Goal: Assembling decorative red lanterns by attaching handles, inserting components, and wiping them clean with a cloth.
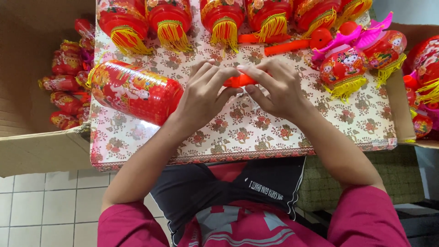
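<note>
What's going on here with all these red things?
A person sits at a floral-patterned board used as a worktop. Both hands meet over a small orange-red plastic piece: the left hand and the right hand each pinch it. A long red lantern lies on its side beside the left hand. More red lanterns with yellow tassels line the far edge, and a cardboard box at left holds others.

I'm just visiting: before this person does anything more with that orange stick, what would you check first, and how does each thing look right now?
1. Both hands on the orange stick: ok, left hand and right hand pinch it.
2. Stick's ends visible: not ok, fingers cover them.
3. Red lantern lying steady on the floral board: ok.
4. Lantern joined to the stick: cannot tell.
5. Spare orange sticks nearby: ok.
6. Row of tasselled lanterns apart from the hands: ok.
</note>
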